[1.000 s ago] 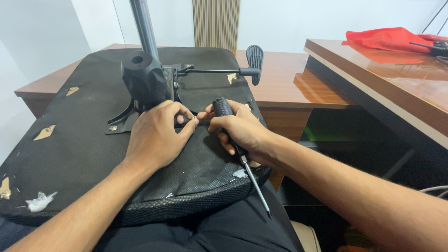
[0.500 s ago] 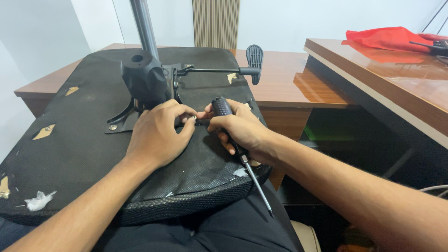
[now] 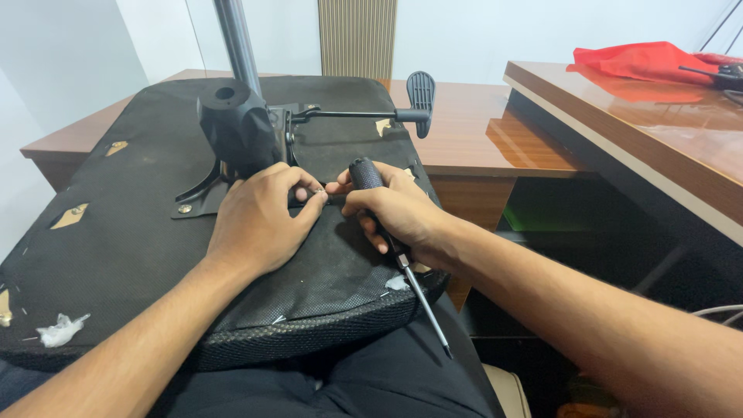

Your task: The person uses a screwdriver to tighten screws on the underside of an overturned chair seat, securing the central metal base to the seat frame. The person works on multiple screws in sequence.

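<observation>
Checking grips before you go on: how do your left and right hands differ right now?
The right hand is wrapped round a black-handled screwdriver, shaft pointing back toward you; the left hand carries no tool. The left lies knuckles-up on the upturned chair seat; the right is curled in a fist. Their fingertips meet beside the black mechanism.

screwdriver: black ribbed handle up around 11 o'clock, thin metal shaft slanting down to 5 o'clock, tip hanging past the seat edge
chair seat: flipped upside down, black fabric underside facing up, bit torn, black metal mechanism bolted at its 12 o'clock
</observation>
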